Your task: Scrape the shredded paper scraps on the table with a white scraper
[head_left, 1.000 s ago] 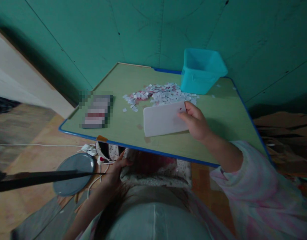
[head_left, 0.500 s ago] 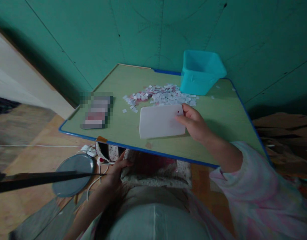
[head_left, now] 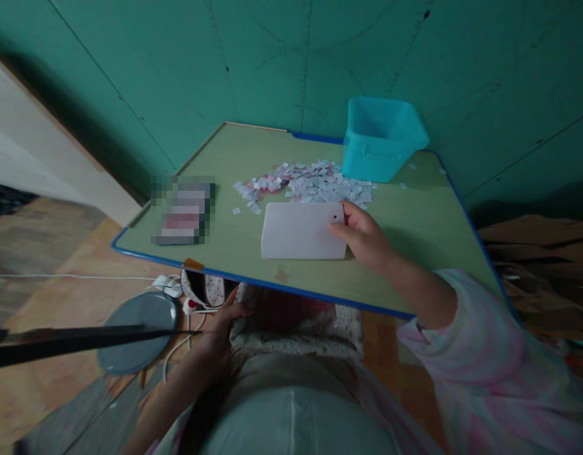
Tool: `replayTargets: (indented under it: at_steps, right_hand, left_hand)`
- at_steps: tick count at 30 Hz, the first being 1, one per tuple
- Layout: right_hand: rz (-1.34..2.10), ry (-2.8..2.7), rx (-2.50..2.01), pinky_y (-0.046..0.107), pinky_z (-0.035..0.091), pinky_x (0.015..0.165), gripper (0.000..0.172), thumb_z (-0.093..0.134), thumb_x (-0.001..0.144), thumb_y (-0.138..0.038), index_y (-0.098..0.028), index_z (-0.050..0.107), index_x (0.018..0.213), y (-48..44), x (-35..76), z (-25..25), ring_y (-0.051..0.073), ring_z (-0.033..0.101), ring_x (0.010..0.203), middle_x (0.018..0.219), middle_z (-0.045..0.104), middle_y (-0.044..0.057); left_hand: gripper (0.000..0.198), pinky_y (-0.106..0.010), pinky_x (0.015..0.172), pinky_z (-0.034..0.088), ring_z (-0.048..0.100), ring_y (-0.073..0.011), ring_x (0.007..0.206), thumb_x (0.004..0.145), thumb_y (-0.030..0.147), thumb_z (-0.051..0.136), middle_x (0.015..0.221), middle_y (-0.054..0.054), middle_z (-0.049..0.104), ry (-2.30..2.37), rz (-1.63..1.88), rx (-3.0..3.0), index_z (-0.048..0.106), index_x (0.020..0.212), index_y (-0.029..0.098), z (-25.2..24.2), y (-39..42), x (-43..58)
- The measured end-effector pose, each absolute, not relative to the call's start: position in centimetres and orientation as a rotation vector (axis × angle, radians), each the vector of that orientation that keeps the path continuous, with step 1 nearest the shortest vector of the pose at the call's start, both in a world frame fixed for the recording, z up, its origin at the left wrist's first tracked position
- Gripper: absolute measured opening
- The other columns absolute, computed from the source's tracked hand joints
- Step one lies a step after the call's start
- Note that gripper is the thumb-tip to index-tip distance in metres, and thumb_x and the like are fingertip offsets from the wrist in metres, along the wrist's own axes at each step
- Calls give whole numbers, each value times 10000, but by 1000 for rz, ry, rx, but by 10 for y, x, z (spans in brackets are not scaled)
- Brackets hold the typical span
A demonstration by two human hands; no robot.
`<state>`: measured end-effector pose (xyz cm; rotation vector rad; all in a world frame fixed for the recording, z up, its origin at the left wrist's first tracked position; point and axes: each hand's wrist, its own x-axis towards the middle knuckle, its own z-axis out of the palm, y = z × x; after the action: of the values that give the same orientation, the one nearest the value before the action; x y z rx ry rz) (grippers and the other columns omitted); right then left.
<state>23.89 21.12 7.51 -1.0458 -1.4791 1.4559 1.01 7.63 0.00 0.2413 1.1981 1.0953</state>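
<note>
My right hand (head_left: 367, 237) grips a thin white plastic scraper (head_left: 301, 230) by its right end, near a small hole, thumb on top. The scraper's lower edge is close to or on the green tabletop (head_left: 234, 253); contact is hard to tell. Just beyond it lies a heap of small white and pinkish paper squares (head_left: 327, 180). Below the table's front edge, my left hand (head_left: 227, 322) is closed on the left rim of an open, pale, speckled container (head_left: 296, 342) with a reddish inside. The table edge hides part of this container.
A turquoise plastic bin (head_left: 381, 142) stands at the back right, beside the heap. A blurred-out phone-like item (head_left: 184, 215) lies at the left. A grey round stool (head_left: 135, 332), white cables (head_left: 175, 354) and a dark strap (head_left: 83, 341) are at lower left. Flattened cardboard (head_left: 533, 246) lies at right.
My right hand has drawn the scraper slightly left, and its tilt has levelled a little. My left hand and the container have hardly moved.
</note>
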Motion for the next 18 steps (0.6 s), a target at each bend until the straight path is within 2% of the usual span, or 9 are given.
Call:
replayTargets:
  at_steps: [5, 10, 15, 18]
  right_hand:
    - [1494, -1498, -1050, 246, 400, 570, 173, 560, 669, -195, -211, 482, 823, 211, 238, 77, 123, 500, 658, 742, 540, -20]
    - [1552, -1586, -1069, 224, 357, 504, 152, 561, 672, -229, -210, 431, 748, 208, 237, 77, 99, 447, 583, 677, 471, -42]
    - [1552, -1708, -1065, 237, 379, 524, 153, 562, 690, -270, -205, 441, 760, 208, 239, 74, 113, 481, 617, 708, 497, -28]
    - [1554, -1753, -1094, 234, 378, 516, 165, 566, 690, -278, -208, 429, 749, 206, 239, 74, 118, 496, 624, 709, 513, -25]
  left_hand:
    - [534, -282, 516, 504, 657, -225, 642, 492, 95, 604, 707, -14, 721, 1184, 1099, 239, 658, 1007, 224, 1, 75, 11]
    - [527, -268, 485, 495, 664, -226, 633, 494, 90, 609, 687, -17, 722, 1199, 1106, 209, 664, 1000, 225, 0, 74, 12]
    - [584, -289, 523, 520, 679, -238, 660, 492, 76, 587, 646, 9, 700, 1191, 1118, 165, 639, 1054, 223, 2, 74, 14]
    - [564, -289, 535, 524, 679, -233, 660, 486, 66, 587, 628, 19, 693, 1208, 1110, 131, 651, 1022, 231, 5, 74, 16]
